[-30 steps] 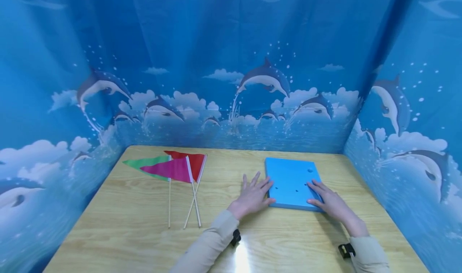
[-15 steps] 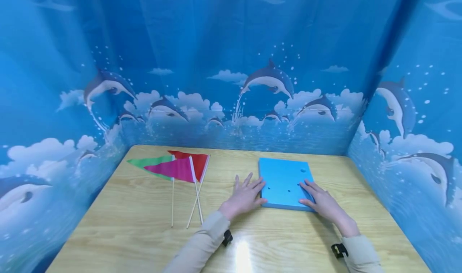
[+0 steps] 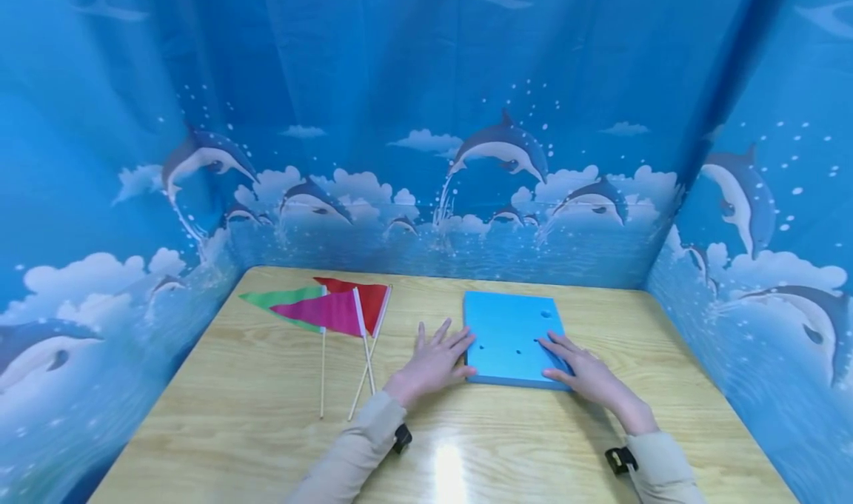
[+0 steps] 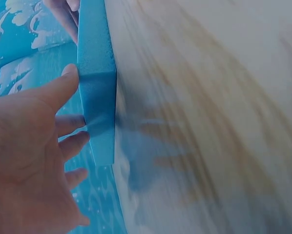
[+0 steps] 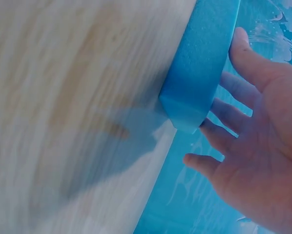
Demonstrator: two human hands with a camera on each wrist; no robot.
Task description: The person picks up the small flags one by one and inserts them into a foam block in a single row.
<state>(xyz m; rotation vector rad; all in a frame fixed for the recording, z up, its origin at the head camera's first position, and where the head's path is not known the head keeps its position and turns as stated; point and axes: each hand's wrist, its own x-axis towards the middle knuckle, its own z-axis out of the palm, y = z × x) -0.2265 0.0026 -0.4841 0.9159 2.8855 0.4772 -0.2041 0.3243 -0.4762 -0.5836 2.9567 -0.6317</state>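
Observation:
A flat blue board (image 3: 504,326) with a few small holes lies on the wooden table, right of the middle. My left hand (image 3: 429,363) touches its left edge with spread fingers; in the left wrist view, thumb and fingertips rest at the top of that side (image 4: 98,107). On the opposite edge, the fingers of my right hand (image 3: 586,371) lie on the board's top, near a small hole. The right wrist view has that hand (image 5: 263,112) along the right side of the board, palm in sight. Neither hand curls round the board.
Left of the board lie three pennant flags on thin white sticks: green (image 3: 280,297), magenta (image 3: 326,312) and red (image 3: 370,301). The left sleeve (image 3: 353,445) covers one stick's lower end. Blue dolphin-print curtains (image 3: 426,245) border the table's back and sides.
The board has slid left across the table, toward the flags, with both hands moving along on its edges. The head view has shifted slightly. The flags lie as before.

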